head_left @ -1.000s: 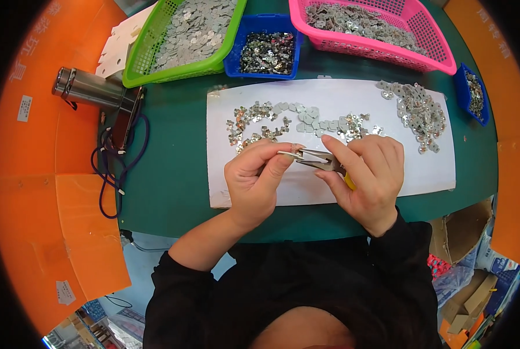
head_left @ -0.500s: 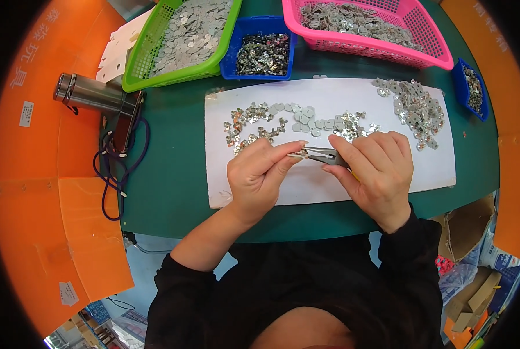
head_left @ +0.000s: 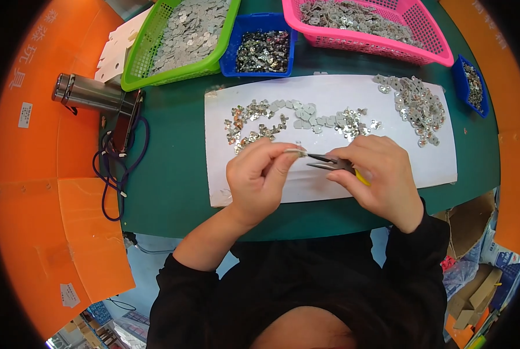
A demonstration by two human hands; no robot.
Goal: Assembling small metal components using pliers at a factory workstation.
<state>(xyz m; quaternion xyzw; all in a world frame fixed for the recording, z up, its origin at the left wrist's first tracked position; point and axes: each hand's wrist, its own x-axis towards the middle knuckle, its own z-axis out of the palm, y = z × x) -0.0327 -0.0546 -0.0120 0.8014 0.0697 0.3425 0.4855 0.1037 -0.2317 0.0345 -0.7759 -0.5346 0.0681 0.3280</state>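
Over the white board (head_left: 236, 186), my left hand (head_left: 258, 177) pinches a small, flat pale metal piece (head_left: 296, 151) between thumb and fingers; most of it is hidden. My right hand (head_left: 382, 174) is wrapped round pliers (head_left: 342, 165) with dark jaws and a yellow handle. The jaws are spread, and the upper tip is close to the pinched piece; I cannot tell whether they touch. Just beyond my hands lie small shiny metal clips (head_left: 253, 113), a row of flat grey pieces (head_left: 310, 119) and another cluster of shiny clips (head_left: 356, 121).
Assembled-looking metal pieces (head_left: 420, 110) are heaped on the board's right. Behind stand a green basket (head_left: 133, 72), a blue bin (head_left: 256, 71) and a pink basket (head_left: 382, 53), all holding metal parts. A small blue tray (head_left: 461, 87) is far right; a steel flask (head_left: 91, 94) and cord (head_left: 146, 145) lie left.
The pliers' jaws have spread and drawn back slightly to the right from the piece in my left hand. My right hand has shifted a little right; my left hand stays nearly in place.
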